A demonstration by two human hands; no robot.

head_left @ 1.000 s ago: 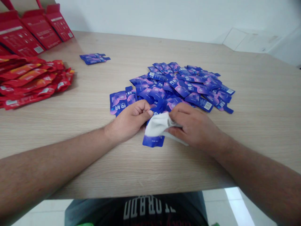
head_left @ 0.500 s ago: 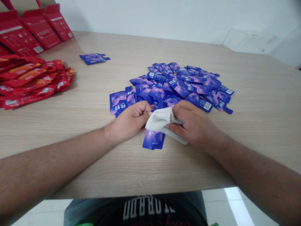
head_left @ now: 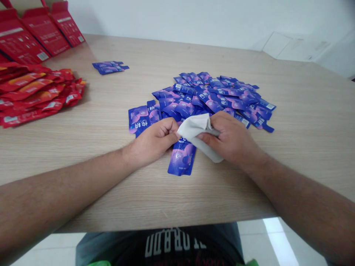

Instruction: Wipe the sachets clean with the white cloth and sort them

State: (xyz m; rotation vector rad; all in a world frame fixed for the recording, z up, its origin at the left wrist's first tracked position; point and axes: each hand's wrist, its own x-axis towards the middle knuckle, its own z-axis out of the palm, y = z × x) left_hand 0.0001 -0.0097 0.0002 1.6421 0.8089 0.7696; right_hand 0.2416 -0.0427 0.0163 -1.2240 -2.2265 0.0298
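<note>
In the head view, a grey-white cloth [head_left: 194,132] is held above the table edge-side of the pile, between the two hands. The cloth is gathered in the right hand [head_left: 230,138], where a narrow grip is formed by the thumb and closed fingers, with one fold hanging below the hand. The left hand [head_left: 152,143] is kept close beside it with the fingers curled tightly, and the fingertips [head_left: 173,133] are placed against the cloth's left edge; whether the cloth is pinched there cannot be told. A blue sachet [head_left: 181,159] is laid flat on the wooden table [head_left: 305,111] below the cloth, with its upper end hidden by the cloth and hands. Just beyond it, a loose pile of blue sachets [head_left: 213,98] is spread on the table, with the nearest ones touching the right hand. Farther left, a small stack of blue sachets [head_left: 109,67] is placed apart, and a heap of red sachets [head_left: 36,92] is positioned beside a row of red cartons [head_left: 46,31].
</note>
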